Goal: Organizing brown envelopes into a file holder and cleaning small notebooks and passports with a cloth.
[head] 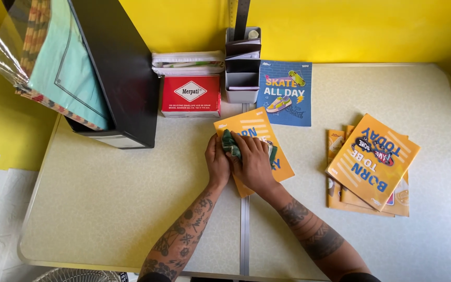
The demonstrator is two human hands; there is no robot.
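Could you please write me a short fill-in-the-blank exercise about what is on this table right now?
1. Both hands press a green cloth onto a notebook whose cover is ____.
2. The pile of notebooks lies to the person's ____.
3. The box beside the grey desk organiser is ____.
4. The notebook lying by the wall is ____.

Missing words: orange; right; red; blue.

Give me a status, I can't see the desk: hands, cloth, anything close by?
Left hand beside the green cloth. Right hand pressing it onto the orange notebook. Red box and grey organiser just behind.
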